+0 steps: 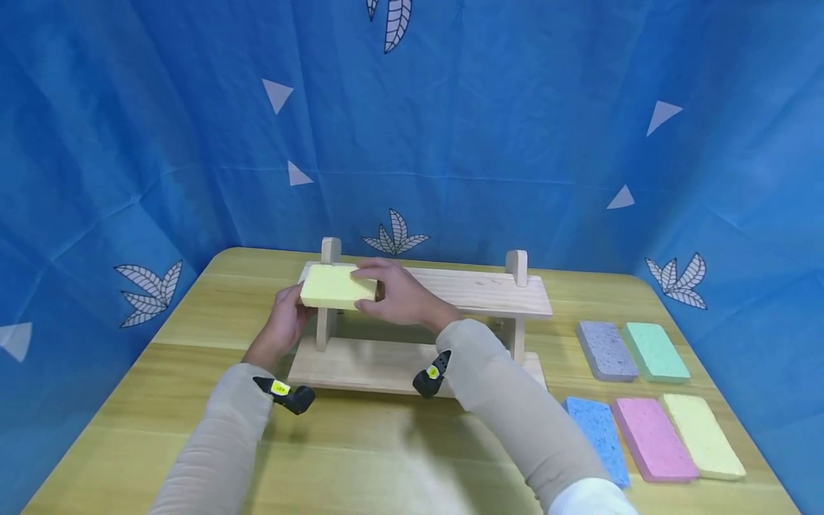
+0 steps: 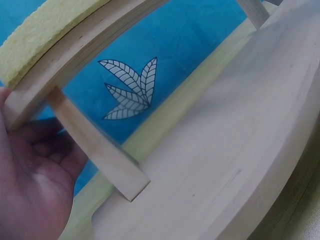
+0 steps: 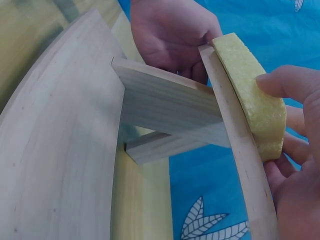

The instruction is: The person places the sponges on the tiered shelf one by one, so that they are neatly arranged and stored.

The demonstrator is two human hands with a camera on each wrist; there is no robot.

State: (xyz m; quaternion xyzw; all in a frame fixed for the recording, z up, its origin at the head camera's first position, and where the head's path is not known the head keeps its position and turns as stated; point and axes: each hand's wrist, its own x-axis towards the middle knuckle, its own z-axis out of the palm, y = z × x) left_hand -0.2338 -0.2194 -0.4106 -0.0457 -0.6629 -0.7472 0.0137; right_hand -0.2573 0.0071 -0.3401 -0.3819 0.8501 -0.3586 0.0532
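Note:
A thick pale-yellow sponge [image 1: 337,286] lies flat on the left end of the upper board [image 1: 476,290] of a two-tier wooden shelf. My right hand [image 1: 405,293] grips the sponge's right end, its thumb on the front face in the right wrist view [image 3: 300,130]. At the left end, my left hand [image 1: 283,322] holds the end of the upper board, thumb at the edge beside the sponge and fingers [image 2: 42,130] curled beneath. The lower board [image 1: 367,365] sits close over the table, joined to the upper one by uprights [image 2: 100,145].
On the table's right side lie a purple sponge [image 1: 607,350], a green sponge [image 1: 655,352], a blue sponge [image 1: 599,440], a pink sponge [image 1: 655,440] and another yellow sponge [image 1: 704,436]. Blue patterned cloth [image 1: 450,129] hangs behind the table [image 1: 360,458] and along both sides.

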